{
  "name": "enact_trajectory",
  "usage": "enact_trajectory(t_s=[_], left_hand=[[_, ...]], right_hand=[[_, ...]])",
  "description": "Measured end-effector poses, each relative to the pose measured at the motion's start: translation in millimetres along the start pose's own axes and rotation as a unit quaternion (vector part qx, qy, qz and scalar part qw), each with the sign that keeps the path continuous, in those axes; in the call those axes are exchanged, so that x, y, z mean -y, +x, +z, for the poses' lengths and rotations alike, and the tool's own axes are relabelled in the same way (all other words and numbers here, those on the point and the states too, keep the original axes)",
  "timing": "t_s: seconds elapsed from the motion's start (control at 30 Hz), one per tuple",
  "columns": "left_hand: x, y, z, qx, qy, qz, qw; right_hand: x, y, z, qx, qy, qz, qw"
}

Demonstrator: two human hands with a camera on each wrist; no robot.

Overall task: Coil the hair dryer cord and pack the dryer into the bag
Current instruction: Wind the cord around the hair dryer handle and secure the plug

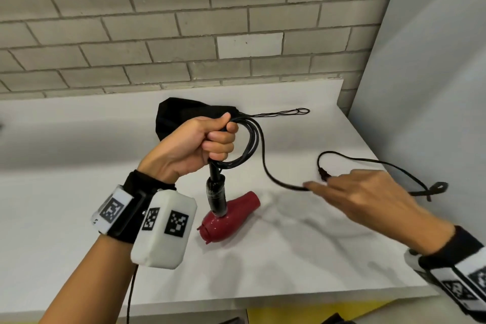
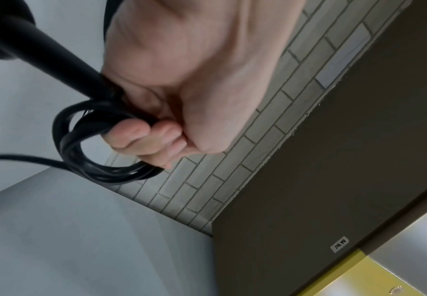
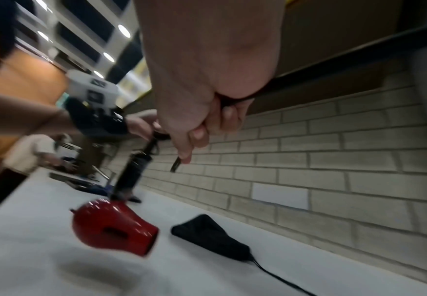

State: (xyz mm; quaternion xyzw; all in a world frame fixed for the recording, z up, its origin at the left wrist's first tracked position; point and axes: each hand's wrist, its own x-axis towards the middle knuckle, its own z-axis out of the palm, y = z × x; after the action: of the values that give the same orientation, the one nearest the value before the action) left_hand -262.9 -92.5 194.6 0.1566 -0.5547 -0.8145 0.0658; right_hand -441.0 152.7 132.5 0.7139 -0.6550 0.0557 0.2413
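A red hair dryer [image 1: 229, 214] [image 3: 113, 226] with a black handle [image 1: 217, 194] hangs nozzle-down just above the white table [image 1: 79, 192]. My left hand [image 1: 207, 139] [image 2: 156, 120] grips the top of the handle together with several coiled loops of black cord [image 1: 249, 142] [image 2: 93, 152]. From the coil the cord runs right to my right hand [image 1: 349, 192] [image 3: 202, 128], whose fingers curl around it near the plug end [image 1: 323, 173]. A black drawstring bag [image 1: 181, 116] [image 3: 207, 234] lies flat behind the left hand.
The bag's drawstring [image 1: 286, 112] trails right along the table. A loose cord loop with a strap [image 1: 434, 189] lies near the table's right edge. A brick wall [image 1: 184, 34] backs the table and a grey panel [image 1: 434, 87] closes the right side. Another person [image 3: 29, 152] is at the far end.
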Motion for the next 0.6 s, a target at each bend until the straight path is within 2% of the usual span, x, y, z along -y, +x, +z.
enact_trajectory(t_s=[0.1,0.27,0.47,0.53,0.6], left_hand=[[5.4,5.5,8.1,-0.001,0.016,-0.003,1.0],[15.3,12.1,26.5,0.009,0.076,-0.003,0.997],[24.7,8.0,47.9,0.033,0.157,-0.013,0.987],[24.8,5.7,50.9,0.031,0.213,-0.005,0.976],[24.0,3.7,51.7,0.036,0.223,0.002,0.974]], right_hand=[[22.2,15.9,-14.4,-0.015,0.018,-0.088,0.996],[39.7,50.8,-32.1,-0.05,0.045,-0.134,0.989],[32.1,79.3,-40.4,-0.079,0.135,-0.066,0.986],[29.2,82.4,-40.3,-0.088,0.181,-0.029,0.979],[28.2,83.1,-38.1,-0.101,0.236,0.008,0.966]])
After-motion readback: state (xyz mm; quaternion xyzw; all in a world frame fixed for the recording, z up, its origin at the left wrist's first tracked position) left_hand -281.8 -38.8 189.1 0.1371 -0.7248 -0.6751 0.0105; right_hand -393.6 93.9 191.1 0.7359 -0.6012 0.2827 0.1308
